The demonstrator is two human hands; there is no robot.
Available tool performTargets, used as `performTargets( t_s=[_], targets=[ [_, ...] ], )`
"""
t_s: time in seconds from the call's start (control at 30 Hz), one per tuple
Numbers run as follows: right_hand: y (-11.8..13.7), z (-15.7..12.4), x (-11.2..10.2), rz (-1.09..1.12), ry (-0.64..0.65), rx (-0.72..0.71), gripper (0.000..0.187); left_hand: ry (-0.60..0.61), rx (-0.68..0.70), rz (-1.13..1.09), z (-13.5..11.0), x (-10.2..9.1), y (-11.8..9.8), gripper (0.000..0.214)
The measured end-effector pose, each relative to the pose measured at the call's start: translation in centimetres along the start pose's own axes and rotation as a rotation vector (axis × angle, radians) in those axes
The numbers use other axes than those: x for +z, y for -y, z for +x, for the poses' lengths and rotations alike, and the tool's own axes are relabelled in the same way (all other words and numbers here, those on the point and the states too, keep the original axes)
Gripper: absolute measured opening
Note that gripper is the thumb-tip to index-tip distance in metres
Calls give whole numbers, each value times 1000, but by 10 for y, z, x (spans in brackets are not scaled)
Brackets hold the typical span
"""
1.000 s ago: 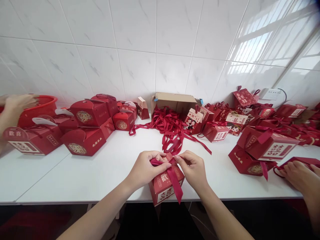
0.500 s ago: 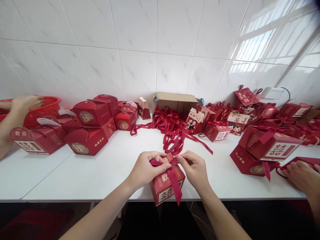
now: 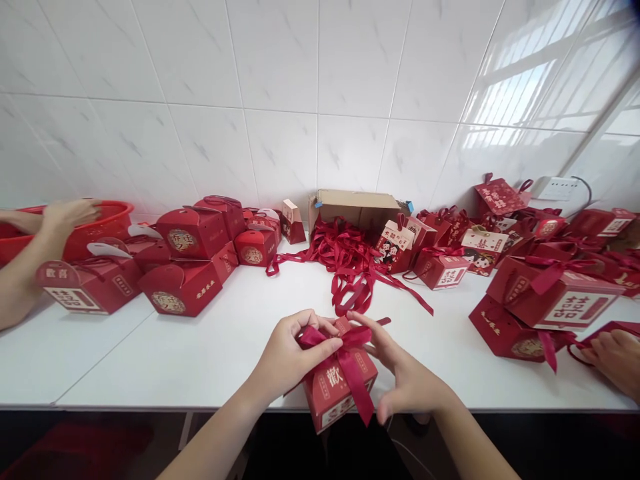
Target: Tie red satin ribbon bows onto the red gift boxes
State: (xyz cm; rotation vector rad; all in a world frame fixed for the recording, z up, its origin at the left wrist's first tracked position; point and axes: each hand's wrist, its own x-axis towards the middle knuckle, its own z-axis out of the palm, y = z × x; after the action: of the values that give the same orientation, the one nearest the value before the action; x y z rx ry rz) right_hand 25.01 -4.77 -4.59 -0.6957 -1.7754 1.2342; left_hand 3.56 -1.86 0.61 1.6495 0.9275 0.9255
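Observation:
A small red gift box (image 3: 320,403) with a gold character on its lid sits at the table's front edge, its near corner jutting past it. A dark red ribbon (image 3: 356,380) is looped into a bow on top, one wide tail hanging down the front. My left hand (image 3: 290,353) pinches the bow's middle between thumb and fingers. At the box's right side is my right hand (image 3: 407,380), thumb spread away from the fingers. Its fingertips reach behind the right loop, partly hidden by it; whether they touch the ribbon I cannot tell.
A cardboard box (image 3: 357,200) spills loose red ribbons (image 3: 345,247) onto the white table (image 3: 210,367). Red gift boxes (image 3: 187,283) are stacked left, more boxes (image 3: 555,293) right. Another person's arm (image 3: 60,227) reaches over a red basin (image 3: 113,217); another person's hand (image 3: 617,360) is far right.
My right thumb has come off the ribbon and swung down and away, spreading the hand. A right loop of the bow now stands out. My left hand keeps its pinch.

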Motion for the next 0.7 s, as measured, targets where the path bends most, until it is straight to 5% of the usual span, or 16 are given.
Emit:
performTargets(
  t_s=[0.3, 0.43, 0.57, 0.7],
  targets=[
    [14, -7, -6, -225, 61, 27, 90, 87, 69, -245, -15, -6, 19, 28],
    [22, -12, -3, -181, -43, 98, 72, 0, 19, -374, -22, -9, 38, 39],
    [19, -11, -27, -82, -383, 143, 73, -273, -50, -193, -22, -14, 61, 39],
    [23, 8, -98, -301, -1008, 27, 77, -308, -92, 86, -18, -18, 78, 35]
  ],
)
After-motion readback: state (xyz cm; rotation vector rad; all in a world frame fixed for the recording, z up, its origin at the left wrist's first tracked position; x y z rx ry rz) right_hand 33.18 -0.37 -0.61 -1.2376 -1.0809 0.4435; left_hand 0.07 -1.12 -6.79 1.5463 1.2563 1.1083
